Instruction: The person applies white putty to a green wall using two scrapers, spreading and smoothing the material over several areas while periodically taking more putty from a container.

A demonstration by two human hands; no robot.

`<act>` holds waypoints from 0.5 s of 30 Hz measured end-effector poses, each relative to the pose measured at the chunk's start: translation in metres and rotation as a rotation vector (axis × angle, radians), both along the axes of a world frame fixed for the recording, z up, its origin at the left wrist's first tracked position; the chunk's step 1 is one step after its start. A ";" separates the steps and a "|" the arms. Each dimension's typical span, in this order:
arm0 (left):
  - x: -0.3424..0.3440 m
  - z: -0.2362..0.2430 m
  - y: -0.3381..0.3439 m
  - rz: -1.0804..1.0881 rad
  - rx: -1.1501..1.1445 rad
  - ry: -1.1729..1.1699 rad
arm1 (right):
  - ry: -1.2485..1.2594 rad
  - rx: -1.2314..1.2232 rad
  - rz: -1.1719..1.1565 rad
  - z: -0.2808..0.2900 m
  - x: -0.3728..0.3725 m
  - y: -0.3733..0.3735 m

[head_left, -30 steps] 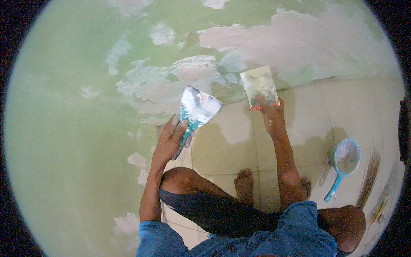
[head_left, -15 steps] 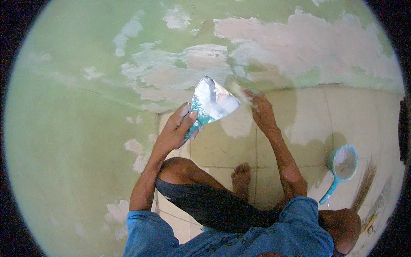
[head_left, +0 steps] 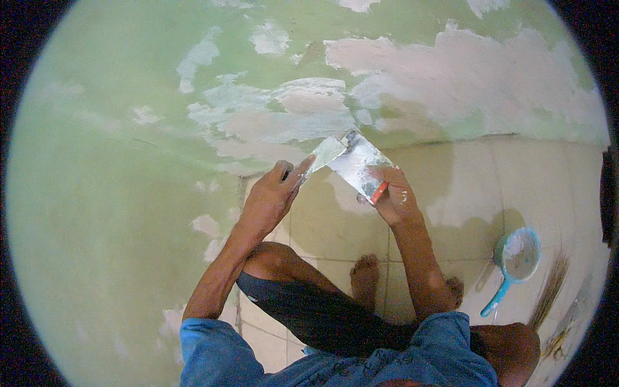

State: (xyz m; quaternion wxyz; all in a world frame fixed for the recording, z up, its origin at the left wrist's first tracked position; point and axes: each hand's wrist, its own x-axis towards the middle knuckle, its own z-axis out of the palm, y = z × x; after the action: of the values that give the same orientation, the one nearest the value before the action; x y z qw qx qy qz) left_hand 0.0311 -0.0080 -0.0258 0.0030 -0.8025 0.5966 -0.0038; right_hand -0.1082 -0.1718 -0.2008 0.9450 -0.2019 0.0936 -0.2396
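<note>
Fingers of the left hand clamp a scraper; the right hand pinches a flat blade. Both tools meet just beyond the fingertips, where careless tilting could drop paste onto tiles.

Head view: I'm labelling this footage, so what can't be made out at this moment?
All in the head view:
- Handle of the white-smeared flat scraper: mostly covered by the left hand.
- Most fingers of the right hand: behind the shiny rectangular plate with a red strip.
- Full shape of the dark object: cut off by the black fisheye rim.
- Yellowish-brown bits near the brown bristle bundle: too small and blurred.
</note>
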 end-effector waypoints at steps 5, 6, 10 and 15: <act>0.024 -0.024 0.020 -0.069 -0.183 -0.044 | -0.094 -0.035 -0.080 0.031 -0.013 -0.015; 0.019 -0.026 0.020 0.093 -0.158 0.307 | -0.025 -0.208 -0.172 0.036 -0.015 -0.020; -0.003 0.003 -0.002 0.413 -0.038 1.159 | 0.169 -1.319 -0.488 0.060 -0.018 -0.034; 0.002 0.001 0.001 0.399 -0.039 1.303 | 0.311 -1.612 -0.689 0.036 -0.004 -0.035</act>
State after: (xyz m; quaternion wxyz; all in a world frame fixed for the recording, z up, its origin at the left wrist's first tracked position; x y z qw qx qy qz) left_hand 0.0332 -0.0069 -0.0250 -0.3709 -0.7354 0.3172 0.4701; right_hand -0.1123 -0.2071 -0.1647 0.3675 -0.7965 0.0794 -0.4735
